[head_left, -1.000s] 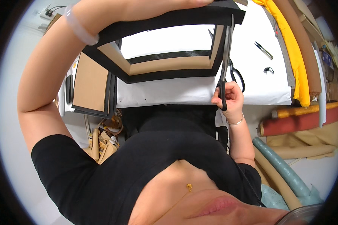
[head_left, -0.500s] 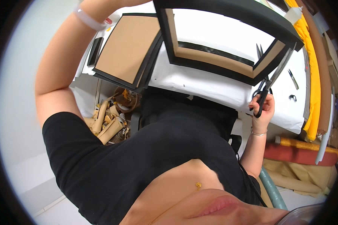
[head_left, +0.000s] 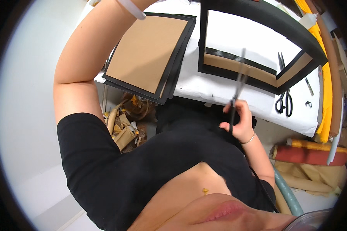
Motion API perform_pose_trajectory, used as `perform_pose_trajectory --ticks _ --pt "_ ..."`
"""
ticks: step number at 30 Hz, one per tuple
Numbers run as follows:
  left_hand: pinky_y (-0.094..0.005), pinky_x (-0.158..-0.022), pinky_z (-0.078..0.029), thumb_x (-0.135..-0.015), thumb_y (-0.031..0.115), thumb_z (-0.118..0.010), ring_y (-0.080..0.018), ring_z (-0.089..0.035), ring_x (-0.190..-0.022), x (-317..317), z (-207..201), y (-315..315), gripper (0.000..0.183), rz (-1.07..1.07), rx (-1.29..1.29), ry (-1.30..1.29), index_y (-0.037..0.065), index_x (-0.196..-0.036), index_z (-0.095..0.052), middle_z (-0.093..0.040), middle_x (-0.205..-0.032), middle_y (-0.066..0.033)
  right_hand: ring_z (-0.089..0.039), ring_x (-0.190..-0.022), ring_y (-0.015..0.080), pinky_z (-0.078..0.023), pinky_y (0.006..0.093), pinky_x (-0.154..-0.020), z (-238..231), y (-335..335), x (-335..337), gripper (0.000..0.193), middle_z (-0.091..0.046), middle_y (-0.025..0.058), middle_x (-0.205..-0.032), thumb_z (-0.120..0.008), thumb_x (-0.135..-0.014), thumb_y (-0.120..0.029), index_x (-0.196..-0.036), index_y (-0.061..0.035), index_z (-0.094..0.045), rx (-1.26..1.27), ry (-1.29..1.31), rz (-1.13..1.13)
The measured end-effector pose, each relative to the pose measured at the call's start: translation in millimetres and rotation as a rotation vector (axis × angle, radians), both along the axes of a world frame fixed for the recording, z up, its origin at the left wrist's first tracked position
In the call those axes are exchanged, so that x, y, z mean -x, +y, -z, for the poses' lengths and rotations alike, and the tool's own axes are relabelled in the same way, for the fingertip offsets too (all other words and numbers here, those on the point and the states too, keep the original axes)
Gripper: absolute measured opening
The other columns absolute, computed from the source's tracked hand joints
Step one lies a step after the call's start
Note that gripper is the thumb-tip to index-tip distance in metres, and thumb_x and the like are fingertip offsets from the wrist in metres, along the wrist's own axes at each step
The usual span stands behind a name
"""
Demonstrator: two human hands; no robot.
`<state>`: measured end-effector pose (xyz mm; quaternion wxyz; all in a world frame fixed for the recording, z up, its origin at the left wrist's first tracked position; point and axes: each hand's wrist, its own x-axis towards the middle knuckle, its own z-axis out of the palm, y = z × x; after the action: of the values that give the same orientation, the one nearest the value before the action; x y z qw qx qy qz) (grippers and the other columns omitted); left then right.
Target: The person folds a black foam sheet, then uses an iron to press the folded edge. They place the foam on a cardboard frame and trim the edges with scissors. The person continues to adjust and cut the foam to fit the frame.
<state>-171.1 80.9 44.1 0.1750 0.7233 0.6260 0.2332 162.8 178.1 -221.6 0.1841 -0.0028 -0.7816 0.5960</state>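
Note:
My right hand [head_left: 243, 122] is closed round the black handle of a pair of scissors [head_left: 232, 111], held in front of the table's near edge. The scissors' blades point away from me, blurred by motion and slightly apart. Beyond them a black open box frame [head_left: 241, 79] with tan inner walls stands tilted on the table. My left forearm [head_left: 88, 50] reaches up to the top edge of the picture, and most of that hand lies past it. A bit of fingertip shows at the frame's far rim, but its grip is hidden.
Left of the frame lies a stack of black-edged tan boards [head_left: 150, 50]. A second pair of black-handled scissors [head_left: 283, 104] and a pen [head_left: 309, 86] rest on the white tabletop [head_left: 204, 90]. Yellow fabric [head_left: 325, 121] hangs at right; scraps [head_left: 125, 136] fill the floor below left.
My right hand has moved left and nearer to my body with the scissors, away from the frame's right corner. The whole view has shifted, so frame and boards appear further right.

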Motion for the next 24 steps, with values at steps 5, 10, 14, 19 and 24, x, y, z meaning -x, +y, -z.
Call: perform_pose_trajectory --ticks 5,10,14,19,24 --pt "-0.0391 -0.127 -0.021 -0.113 0.037 -0.026 -0.0298 -0.033 -0.153 4 -2 -1 0.053 0.044 -0.013 -0.003 0.013 -0.154 -0.049 -0.042 -0.162 -0.0112 -0.060 -0.069 0.0188 -0.053 0.0315 -0.065 -41 -32 51 0.062 -0.060 0.0074 -0.077 -0.097 -0.069 -0.033 -0.100 -0.0029 -0.052 -0.162 -0.105 0.171" --pt "-0.0396 -0.127 -0.021 -0.113 0.036 -0.026 -0.0301 -0.033 -0.152 10 -1 -1 0.053 0.074 -0.017 -0.003 0.012 -0.154 -0.049 -0.043 -0.162 -0.0114 -0.056 -0.066 0.0162 -0.051 0.0300 -0.063 -48 -46 75 0.057 -0.059 0.0054 -0.074 -0.095 -0.073 -0.032 -0.097 -0.0028 -0.052 -0.180 -0.102 0.257" --pt "-0.0399 -0.127 -0.021 -0.112 0.035 -0.026 -0.0304 -0.034 -0.152 15 1 0 0.052 0.090 -0.035 -0.016 0.012 -0.153 -0.050 -0.044 -0.161 -0.0116 -0.056 -0.066 0.0155 -0.050 0.0286 -0.061 -60 -58 94 0.056 -0.058 0.0060 -0.075 -0.095 -0.074 -0.032 -0.096 -0.0026 -0.053 -0.182 0.008 0.306" --pt "-0.0404 -0.127 -0.021 -0.112 0.033 -0.027 -0.0308 -0.034 -0.152 18 4 0 0.052 0.109 -0.059 -0.027 0.011 -0.152 -0.051 -0.045 -0.160 -0.0118 -0.058 -0.065 0.0165 -0.052 0.0291 -0.062 -54 -69 106 0.058 -0.060 0.0065 -0.076 -0.095 -0.074 -0.034 -0.098 -0.0012 -0.054 -0.210 0.036 0.386" --pt "-0.0408 -0.127 -0.021 -0.112 0.032 -0.027 -0.0312 -0.034 -0.152 21 5 -3 0.052 0.110 -0.076 -0.038 0.010 -0.152 -0.051 -0.045 -0.160 -0.0120 -0.062 -0.067 0.0179 -0.054 0.0296 -0.064 -46 -76 109 0.057 -0.063 0.0085 -0.077 -0.095 -0.074 -0.032 -0.098 -0.0004 -0.054 -0.166 0.015 0.402"
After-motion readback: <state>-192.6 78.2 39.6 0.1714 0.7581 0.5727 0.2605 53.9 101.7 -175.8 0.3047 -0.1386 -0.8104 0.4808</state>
